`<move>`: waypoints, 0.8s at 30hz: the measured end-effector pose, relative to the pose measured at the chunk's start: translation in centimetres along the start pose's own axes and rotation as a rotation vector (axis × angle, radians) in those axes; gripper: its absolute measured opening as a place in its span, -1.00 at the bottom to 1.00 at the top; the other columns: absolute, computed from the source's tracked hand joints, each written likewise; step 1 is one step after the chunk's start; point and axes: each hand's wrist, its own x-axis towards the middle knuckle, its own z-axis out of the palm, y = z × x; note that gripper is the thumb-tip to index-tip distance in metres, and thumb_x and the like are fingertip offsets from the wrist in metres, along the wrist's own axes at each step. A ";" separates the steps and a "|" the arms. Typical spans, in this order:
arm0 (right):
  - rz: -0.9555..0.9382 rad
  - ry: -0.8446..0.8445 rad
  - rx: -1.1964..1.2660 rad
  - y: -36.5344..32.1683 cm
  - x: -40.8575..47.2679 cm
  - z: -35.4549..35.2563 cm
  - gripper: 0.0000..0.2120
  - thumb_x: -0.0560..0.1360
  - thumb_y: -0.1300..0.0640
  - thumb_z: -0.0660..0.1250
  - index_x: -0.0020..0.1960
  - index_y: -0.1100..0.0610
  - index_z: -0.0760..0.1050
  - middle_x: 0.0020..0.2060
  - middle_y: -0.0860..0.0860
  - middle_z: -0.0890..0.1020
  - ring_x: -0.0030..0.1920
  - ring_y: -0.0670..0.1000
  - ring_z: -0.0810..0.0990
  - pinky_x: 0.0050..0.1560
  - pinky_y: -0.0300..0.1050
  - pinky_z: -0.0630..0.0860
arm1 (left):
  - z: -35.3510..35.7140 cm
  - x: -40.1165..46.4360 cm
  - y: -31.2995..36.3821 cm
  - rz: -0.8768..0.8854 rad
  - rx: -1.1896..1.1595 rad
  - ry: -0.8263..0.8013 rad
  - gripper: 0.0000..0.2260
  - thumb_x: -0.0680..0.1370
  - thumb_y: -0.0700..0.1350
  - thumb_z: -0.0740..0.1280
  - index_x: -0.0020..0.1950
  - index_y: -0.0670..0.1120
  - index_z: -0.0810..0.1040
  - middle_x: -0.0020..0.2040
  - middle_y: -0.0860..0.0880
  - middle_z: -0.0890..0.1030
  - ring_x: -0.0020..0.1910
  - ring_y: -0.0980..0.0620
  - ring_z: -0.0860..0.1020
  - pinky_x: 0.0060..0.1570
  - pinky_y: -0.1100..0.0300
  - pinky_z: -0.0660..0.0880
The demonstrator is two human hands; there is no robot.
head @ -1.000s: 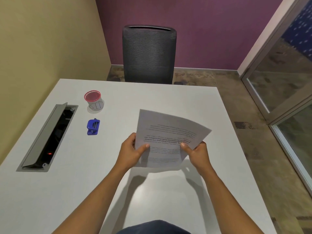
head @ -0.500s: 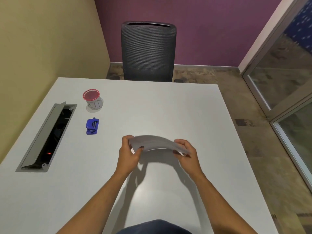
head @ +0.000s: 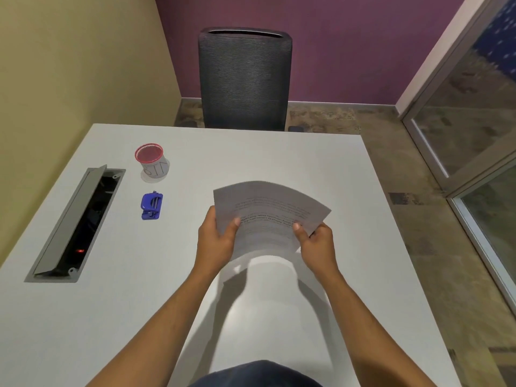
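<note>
both hands gripped the printed sheet (head: 268, 210), left hand (head: 216, 241) and right hand (head: 317, 243) clamped on its near corners, thumbs on top; the sheet bowed upward between them, above the surface (head: 279, 157).

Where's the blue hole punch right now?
Head view: the blue hole punch lies on the left half of the white table, just nearer than the red-rimmed cup, between the open cable hatch and the left hand, touching neither.

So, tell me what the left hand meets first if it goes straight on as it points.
The left hand, gripping the paper, has a free way over the table; probably the chair first, depth unclear.
</note>
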 end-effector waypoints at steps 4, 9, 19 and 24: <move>-0.028 0.023 0.017 0.1 -0.1 0.1 -0.81 0.57 0.21 0.32 0.17 0.08 0.56 -0.03 -0.18 0.66 -0.04 -0.30 0.63 -0.11 -0.48 0.50 | 0.2 -0.1 0.5 0.027 -0.038 0.019 -0.66 0.54 -0.13 0.38 0.12 0.31 0.43 0.05 0.33 0.60 0.09 0.26 0.57 0.04 0.41 0.48; 0.060 -0.059 0.030 2.3 -0.9 0.5 -0.67 0.54 0.32 0.33 0.16 -0.05 0.51 0.02 -0.10 0.66 0.01 -0.23 0.63 -0.01 -0.39 0.52 | 0.6 -1.0 -1.9 -0.112 -0.051 0.067 -0.59 0.46 -0.23 0.46 0.07 0.24 0.42 0.06 0.12 0.57 0.11 0.09 0.55 0.18 0.11 0.49; 0.127 0.007 0.107 5.1 -1.6 0.0 -0.49 0.48 0.37 0.39 0.28 -0.05 0.39 0.25 -0.08 0.54 0.25 -0.11 0.51 0.27 -0.21 0.46 | 0.7 -0.9 -2.7 -0.251 -0.123 0.007 -0.77 0.54 -0.17 0.39 0.02 0.19 0.54 -0.05 0.22 0.68 -0.03 0.24 0.63 -0.04 0.24 0.53; 0.402 0.123 0.411 6.9 -2.9 -1.8 -0.25 0.50 0.32 0.40 0.50 -0.13 0.12 0.41 -0.14 0.27 0.38 -0.09 0.31 0.36 0.04 0.28 | 0.7 -0.7 -1.5 -0.252 -0.319 0.044 -0.79 0.54 -0.21 0.39 0.08 0.09 0.57 0.03 0.11 0.70 0.02 0.10 0.66 -0.01 0.21 0.55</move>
